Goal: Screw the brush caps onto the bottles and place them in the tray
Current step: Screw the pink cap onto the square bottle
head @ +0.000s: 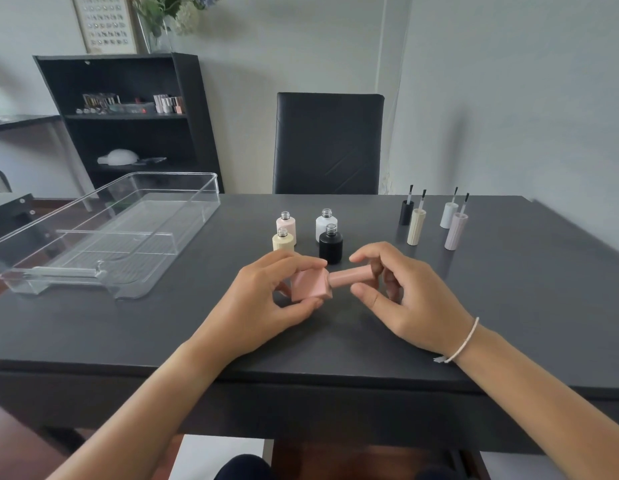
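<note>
While my two forearms reach in over the near edge of the dark table (93,327), I have the pink bottle (310,285) lying on its side between my hands, just above the tabletop. My left hand (266,299) grips its square body, thumb underneath and fingers curled over the top. My right hand (401,299) pinches the pink cap (349,276), index finger above and thumb below, the other fingers folded in behind it; the cap sits in line with the bottle's neck and meets it, though I cannot tell how far it is screwed on. A white bracelet (465,339) circles my right wrist.

Just beyond my hands stand four open bottles with bare threaded necks: a cream bottle (283,242) and a black bottle (330,244) nearer, a pale pink bottle (286,226) and a white bottle (326,225) behind them. Further right, well apart from these, four brush caps stand upright with the brushes pointing up: a cream cap (416,226), a pale lilac cap (455,231), a black cap (406,211) and a white cap (448,214).

To the left sits the clear plastic tray (183,206), with nothing inside that I can see. Behind the table are a black chair (329,143) and a black shelf unit (121,123).
</note>
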The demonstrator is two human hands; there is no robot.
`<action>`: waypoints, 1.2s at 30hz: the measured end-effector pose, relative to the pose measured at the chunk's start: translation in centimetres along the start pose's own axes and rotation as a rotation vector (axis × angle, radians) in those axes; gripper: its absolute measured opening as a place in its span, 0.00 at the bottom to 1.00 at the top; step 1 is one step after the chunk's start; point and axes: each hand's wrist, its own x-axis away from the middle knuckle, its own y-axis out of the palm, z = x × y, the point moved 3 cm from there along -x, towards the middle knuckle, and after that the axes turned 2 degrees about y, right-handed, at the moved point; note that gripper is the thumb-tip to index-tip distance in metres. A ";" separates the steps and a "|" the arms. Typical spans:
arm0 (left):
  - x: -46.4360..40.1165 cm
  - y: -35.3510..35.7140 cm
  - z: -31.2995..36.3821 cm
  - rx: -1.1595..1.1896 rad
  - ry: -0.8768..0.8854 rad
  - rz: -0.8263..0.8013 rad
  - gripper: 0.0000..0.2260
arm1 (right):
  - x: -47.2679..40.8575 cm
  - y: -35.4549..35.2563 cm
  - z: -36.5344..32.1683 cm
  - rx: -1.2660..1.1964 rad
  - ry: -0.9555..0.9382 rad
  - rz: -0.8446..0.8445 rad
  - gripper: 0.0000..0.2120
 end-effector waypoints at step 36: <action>0.1 -0.1 0.1 -0.019 0.008 -0.011 0.19 | 0.0 -0.1 -0.3 0.072 -0.013 0.025 0.11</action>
